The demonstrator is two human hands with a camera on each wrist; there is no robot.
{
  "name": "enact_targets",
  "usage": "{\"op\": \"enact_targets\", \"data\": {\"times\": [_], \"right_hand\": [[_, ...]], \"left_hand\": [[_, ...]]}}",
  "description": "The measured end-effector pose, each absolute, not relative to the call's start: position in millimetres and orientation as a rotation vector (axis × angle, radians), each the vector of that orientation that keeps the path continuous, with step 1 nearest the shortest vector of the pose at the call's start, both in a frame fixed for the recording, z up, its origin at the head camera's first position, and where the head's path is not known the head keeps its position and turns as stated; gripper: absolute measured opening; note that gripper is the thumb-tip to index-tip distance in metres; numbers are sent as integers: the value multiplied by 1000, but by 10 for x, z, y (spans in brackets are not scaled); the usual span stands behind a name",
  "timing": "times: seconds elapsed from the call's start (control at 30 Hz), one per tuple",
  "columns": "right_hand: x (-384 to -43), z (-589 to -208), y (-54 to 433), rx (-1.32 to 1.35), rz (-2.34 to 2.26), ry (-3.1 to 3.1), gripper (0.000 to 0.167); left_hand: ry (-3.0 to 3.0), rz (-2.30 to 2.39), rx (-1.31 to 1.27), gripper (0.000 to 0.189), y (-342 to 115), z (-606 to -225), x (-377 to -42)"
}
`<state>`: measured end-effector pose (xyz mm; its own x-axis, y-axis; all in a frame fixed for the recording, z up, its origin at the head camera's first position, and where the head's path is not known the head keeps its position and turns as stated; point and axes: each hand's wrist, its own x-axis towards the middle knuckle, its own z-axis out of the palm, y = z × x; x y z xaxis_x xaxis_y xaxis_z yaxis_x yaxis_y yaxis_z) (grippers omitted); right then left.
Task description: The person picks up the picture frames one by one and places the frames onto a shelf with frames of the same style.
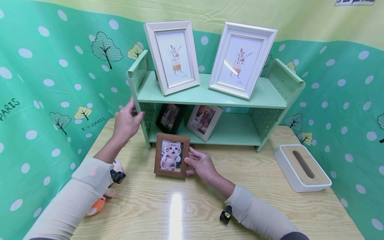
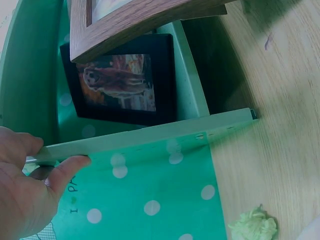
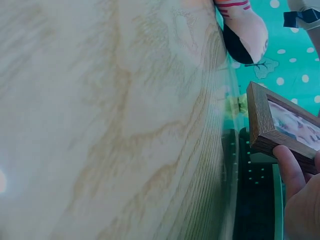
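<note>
My right hand (image 1: 205, 166) holds a brown wooden photo frame (image 1: 157, 155) with a kitten picture by its right edge, in front of the shelf's lower left. In the right wrist view a finger lies along the lower edge of that frame (image 3: 261, 120). My left hand (image 1: 126, 121) grips the left side panel of a green two-tier shelf (image 1: 213, 95), thumb and fingers on either side of the panel edge (image 2: 150, 134). On the lower tier stand a black frame (image 1: 163, 130) and a pale frame (image 1: 207, 135), both with a dog picture and both leaning.
Two large white frames (image 1: 195, 75) (image 1: 252, 88) with plant prints stand on the top tier. A white tissue box (image 1: 288, 173) with a wooden lid sits at the table's right. A plush toy (image 1: 99, 205) lies partly behind my left forearm. Patterned green cloth (image 1: 60, 100) hangs around the table (image 1: 144, 206).
</note>
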<state>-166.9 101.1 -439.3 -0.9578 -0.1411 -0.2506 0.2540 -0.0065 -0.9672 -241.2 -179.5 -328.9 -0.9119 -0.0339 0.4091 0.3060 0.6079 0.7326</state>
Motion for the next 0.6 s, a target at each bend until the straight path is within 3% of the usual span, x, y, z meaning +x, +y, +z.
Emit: {"op": "enact_targets", "data": {"times": [0.6], "right_hand": [[-1666,-4356,1263,186,-2134,1985,60]], "left_hand": [[-2461,-1238,-209,82,-1792,-3282,-2410]]}}
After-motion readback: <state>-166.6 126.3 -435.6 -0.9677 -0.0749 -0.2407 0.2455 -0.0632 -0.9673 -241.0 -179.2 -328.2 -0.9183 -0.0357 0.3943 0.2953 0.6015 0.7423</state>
